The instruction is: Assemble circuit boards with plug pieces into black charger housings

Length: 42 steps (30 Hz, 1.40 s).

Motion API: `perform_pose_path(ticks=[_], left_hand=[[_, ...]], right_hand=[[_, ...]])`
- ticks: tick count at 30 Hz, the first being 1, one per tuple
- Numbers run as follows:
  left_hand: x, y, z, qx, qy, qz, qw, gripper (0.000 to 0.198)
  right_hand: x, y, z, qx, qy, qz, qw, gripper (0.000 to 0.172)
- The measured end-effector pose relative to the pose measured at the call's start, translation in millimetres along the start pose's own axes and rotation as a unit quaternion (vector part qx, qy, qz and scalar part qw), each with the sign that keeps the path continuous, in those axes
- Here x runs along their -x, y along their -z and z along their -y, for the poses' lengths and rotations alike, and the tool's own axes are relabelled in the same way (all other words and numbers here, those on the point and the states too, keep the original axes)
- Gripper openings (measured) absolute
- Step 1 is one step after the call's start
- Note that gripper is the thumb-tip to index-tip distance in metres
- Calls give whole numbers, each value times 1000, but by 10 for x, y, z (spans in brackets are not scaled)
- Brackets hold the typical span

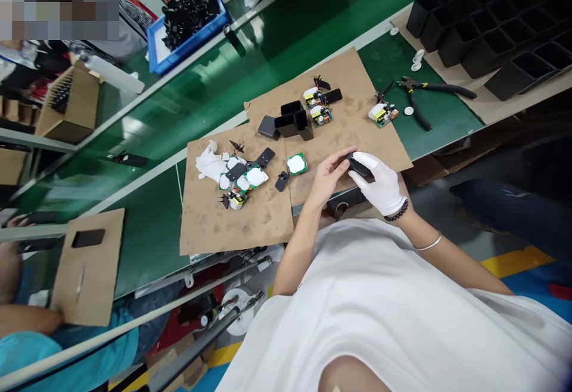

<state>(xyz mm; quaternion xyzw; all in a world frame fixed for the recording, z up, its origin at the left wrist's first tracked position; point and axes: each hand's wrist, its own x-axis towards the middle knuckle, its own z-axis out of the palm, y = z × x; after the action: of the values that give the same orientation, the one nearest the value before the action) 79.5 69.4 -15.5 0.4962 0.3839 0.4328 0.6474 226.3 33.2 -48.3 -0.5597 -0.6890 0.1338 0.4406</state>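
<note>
Between my two hands is a small black plastic case (358, 166), held above the near edge of the cardboard. My bare left hand (329, 173) grips its left end with thumb and fingers. On the other side my right hand (379, 184), in a white glove, closes around it. Whatever may be inside the case is hidden. A green circuit board with a white pad (296, 164) lies to the left, beside a small black plug part (282, 181). Several black cases (292, 121) stand beyond my hands, near assembled circuit boards (320, 115).
Diagonal pliers (417, 97) lie on the right, near another circuit board (383, 114). Rows of black cases (469, 34) fill the far right. More boards and a white glove (210, 162) lie left. A green conveyor belt (286, 52) runs behind; a co-worker's arm (27, 319) is at left.
</note>
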Motion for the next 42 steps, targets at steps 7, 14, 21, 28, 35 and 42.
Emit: perform_pose_path(ticks=[7,14,21,28,35,42], left_hand=[[6,-8,-22,3,0,-3,1000,37],[32,11,163,66,-53,-128,988,36],[38,9,252,37,-75,-164,983,36],[46,29,249,59,-71,-157,983,31],[37,51,268,27,-56,-134,989,36],[268,-95,277,-109,-90,-153,978,25]], right_hand=[[-90,31,26,54,20,17,998,27],[-187,251,145,81,12,21,996,26],[-235,98,0,-87,-103,-30,990,21],[-433,439,396,-611,-341,22,714,27],[-441,701,766,-673,-342,64,652,22],[-447,684,1010,-643,-380,4,665,9]])
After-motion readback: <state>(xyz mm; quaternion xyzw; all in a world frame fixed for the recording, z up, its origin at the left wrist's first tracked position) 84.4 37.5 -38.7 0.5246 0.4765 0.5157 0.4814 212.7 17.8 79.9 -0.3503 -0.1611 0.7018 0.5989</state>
